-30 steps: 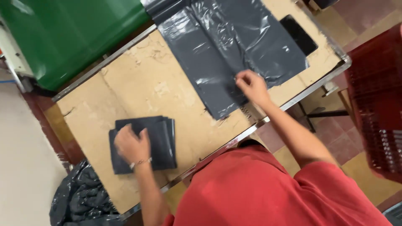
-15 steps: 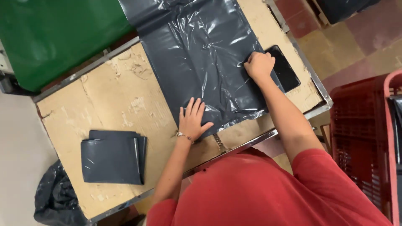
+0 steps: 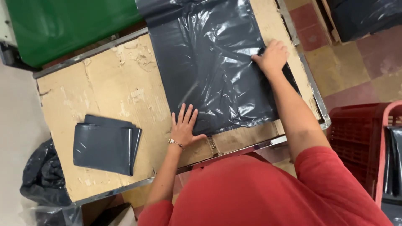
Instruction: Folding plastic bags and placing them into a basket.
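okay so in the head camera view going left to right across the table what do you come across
Crumpled black bag on the floor → folded grey bags stack → left hand flat on the spread grey plastic sheet → right hand at the sheet's right edge → red crate.

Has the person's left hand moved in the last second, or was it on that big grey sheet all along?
Yes. The left hand has left the folded grey stack and moved right across the cardboard tabletop, now lying flat on the big grey plastic sheet.
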